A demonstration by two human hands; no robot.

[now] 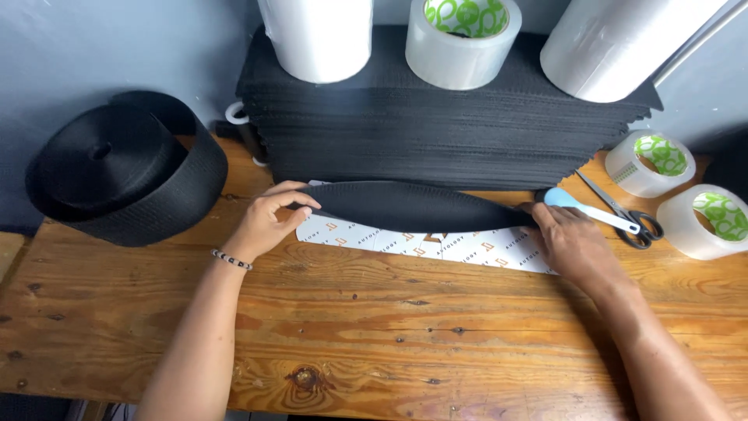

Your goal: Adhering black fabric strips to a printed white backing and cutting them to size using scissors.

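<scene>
Left hand [269,218] and right hand [573,242] each pinch one end of a black strip [413,206], held bowed over a white printed sheet [436,248] on the desk [389,335]; behind the strip, a black stack [436,125] carries tape [463,39] and film rolls [315,35]. A webbing roll [125,175] lies left; scissors [623,214] and two tape rolls [686,195] lie right.

the front of the wooden table [374,327] lies bare, so both forearms have free room there. behind, a tall stack of black sheets [436,132] blocks the back. a big roll of black strap [125,175] crowds the left; scissors [623,212] and two tape rolls [686,195] crowd the right.
</scene>
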